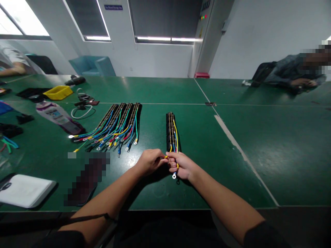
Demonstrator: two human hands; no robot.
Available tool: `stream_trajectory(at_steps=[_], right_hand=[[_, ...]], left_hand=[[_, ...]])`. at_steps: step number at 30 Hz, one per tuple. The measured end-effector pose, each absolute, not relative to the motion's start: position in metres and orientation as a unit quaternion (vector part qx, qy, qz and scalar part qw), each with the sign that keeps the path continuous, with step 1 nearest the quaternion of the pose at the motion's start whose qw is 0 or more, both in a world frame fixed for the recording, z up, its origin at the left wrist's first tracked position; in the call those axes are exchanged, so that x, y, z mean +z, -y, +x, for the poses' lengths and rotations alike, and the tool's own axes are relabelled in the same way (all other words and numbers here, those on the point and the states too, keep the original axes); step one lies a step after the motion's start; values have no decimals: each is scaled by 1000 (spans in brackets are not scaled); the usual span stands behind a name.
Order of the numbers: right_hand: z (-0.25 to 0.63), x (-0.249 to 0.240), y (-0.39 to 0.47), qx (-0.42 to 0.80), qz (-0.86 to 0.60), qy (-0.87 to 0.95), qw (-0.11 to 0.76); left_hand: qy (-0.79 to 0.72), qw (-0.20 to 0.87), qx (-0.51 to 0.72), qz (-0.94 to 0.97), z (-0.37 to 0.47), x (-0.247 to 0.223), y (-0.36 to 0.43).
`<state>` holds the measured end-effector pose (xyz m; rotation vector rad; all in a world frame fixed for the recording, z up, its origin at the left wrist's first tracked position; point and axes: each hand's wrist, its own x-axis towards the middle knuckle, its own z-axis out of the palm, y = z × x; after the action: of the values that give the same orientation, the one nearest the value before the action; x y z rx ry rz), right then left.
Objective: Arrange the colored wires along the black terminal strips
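Note:
A black terminal strip with colored wires lies lengthwise on the green table in front of me. My left hand pinches the end of a yellow wire at the strip's near end. Fingers of my right hand are closed around the strip's other wires, touching the same yellow end. Below that grip, a blue-sleeved ring terminal sticks out. To the left lie several similar wired strips side by side, their ring terminals fanned toward me. My fingers partly hide the held wire ends.
Left of the strips are a bottle lying tilted, a white cable and a yellow tray. Nearer me lie a dark phone-like object and a white box-shaped item. People sit at the far left and far right.

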<state>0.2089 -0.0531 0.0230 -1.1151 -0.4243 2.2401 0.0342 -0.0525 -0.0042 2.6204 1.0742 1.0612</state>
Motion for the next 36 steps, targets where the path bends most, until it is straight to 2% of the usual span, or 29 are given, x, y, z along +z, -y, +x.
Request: stream_trajectory(at_steps=[13,18,36], right_hand=[[209,16,54,836,-402,167,334],[209,14,56,830,-399,177,346],[208,9,54,836,-386,180,346]], left_hand=[[-322,73,326,886,34,11,59],[-337,30,342,877,35,6,57],[-362,47,344,865,36,4,57]])
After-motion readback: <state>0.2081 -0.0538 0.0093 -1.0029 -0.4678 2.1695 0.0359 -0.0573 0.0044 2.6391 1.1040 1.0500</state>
